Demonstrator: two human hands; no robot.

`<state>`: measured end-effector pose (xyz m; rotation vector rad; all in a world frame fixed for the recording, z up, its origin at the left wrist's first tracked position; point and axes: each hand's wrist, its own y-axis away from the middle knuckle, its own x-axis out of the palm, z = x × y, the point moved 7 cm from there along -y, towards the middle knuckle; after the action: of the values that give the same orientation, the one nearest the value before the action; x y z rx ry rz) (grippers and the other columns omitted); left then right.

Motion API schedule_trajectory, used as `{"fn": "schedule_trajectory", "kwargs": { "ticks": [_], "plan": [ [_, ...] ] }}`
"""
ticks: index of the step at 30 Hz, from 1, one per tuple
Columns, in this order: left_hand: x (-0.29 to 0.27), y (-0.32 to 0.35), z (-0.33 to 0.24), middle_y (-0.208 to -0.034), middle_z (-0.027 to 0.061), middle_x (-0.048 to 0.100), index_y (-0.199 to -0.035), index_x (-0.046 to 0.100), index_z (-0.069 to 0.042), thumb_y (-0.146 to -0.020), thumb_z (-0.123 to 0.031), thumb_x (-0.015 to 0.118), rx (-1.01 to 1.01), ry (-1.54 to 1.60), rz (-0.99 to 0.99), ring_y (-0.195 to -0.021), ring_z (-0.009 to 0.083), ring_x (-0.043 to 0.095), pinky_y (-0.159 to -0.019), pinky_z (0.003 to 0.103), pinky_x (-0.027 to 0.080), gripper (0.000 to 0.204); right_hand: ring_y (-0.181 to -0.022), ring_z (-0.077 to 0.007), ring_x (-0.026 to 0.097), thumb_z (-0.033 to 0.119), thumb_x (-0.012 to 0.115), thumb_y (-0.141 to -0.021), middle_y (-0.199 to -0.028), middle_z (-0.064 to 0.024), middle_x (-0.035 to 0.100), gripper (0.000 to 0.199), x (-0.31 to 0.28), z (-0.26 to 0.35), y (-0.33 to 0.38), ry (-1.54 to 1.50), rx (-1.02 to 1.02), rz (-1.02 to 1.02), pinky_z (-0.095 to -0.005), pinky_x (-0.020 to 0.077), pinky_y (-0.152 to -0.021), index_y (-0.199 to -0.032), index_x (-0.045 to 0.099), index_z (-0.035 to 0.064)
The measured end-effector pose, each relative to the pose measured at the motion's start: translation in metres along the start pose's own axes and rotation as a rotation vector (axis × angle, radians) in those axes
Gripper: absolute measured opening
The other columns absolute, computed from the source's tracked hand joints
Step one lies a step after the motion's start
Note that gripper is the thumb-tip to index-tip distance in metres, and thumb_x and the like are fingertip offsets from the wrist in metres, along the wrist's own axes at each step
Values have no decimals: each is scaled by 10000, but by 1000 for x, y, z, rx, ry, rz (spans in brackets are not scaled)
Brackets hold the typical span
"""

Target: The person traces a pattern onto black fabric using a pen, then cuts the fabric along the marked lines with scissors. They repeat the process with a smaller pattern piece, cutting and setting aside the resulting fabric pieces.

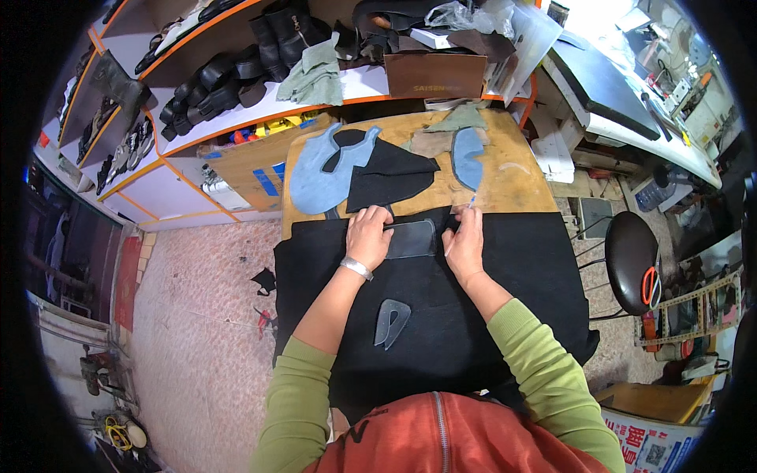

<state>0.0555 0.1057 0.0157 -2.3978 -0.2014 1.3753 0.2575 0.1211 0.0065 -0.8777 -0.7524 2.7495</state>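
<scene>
A large sheet of black leather or cloth covers the near half of the wooden table. Near its far edge lies a dark, glossy, rounded pattern piece. My left hand rests over that piece's left end, fingers extended and pressing down. Just off the right end, my right hand is closed round a slim pen, its pale blue upper end pointing away from me. A smaller grey U-shaped pattern piece lies between my forearms.
Beyond the sheet lie blue cut pieces, a black cut piece and green scraps. Shelves with black shoes and a brown box stand behind. A dark stool holding red-handled scissors is at right.
</scene>
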Motion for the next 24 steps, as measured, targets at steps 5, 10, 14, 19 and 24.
{"fn": "schedule_trajectory", "kwargs": {
  "ticks": [5,10,14,19,24],
  "plan": [
    [-13,8,-21,-885,55,634,-828,583,-76,-708,-2,666,224,-3,-60,-923,290,602,-816,416,455,165,-1020,-401,558,-119,509,-722,-1114,-218,498,450,-3,-15,1,-62,67,-104,-413,486,-865,-1159,478,-19],
    [-23,32,-28,-993,59,683,-837,600,-67,-742,11,628,326,-38,-17,-924,278,638,-806,404,482,126,-803,-234,650,-201,397,-753,-1064,-160,527,423,3,-35,2,-233,160,-104,-340,510,-770,-1123,493,-19],
    [-27,42,-32,-993,61,692,-823,599,-58,-772,-15,606,366,-71,-46,-914,262,655,-822,383,494,67,-735,-228,647,-191,419,-773,-1015,-155,544,359,5,-36,2,-266,139,-81,-327,516,-732,-1079,506,-25],
    [-32,49,-34,-970,59,694,-808,591,-60,-767,-18,603,381,-76,-74,-890,251,660,-813,369,504,60,-701,-217,644,-182,416,-782,-958,-143,574,318,7,-35,2,-357,174,-10,-305,523,-687,-1040,515,-25],
    [-34,53,-33,-957,56,695,-811,597,-63,-755,-3,624,380,-72,-96,-870,248,660,-792,372,506,87,-713,-187,653,-176,395,-767,-952,-129,606,321,9,-30,3,-375,159,73,-273,520,-701,-1012,535,-24]
  ]
}}
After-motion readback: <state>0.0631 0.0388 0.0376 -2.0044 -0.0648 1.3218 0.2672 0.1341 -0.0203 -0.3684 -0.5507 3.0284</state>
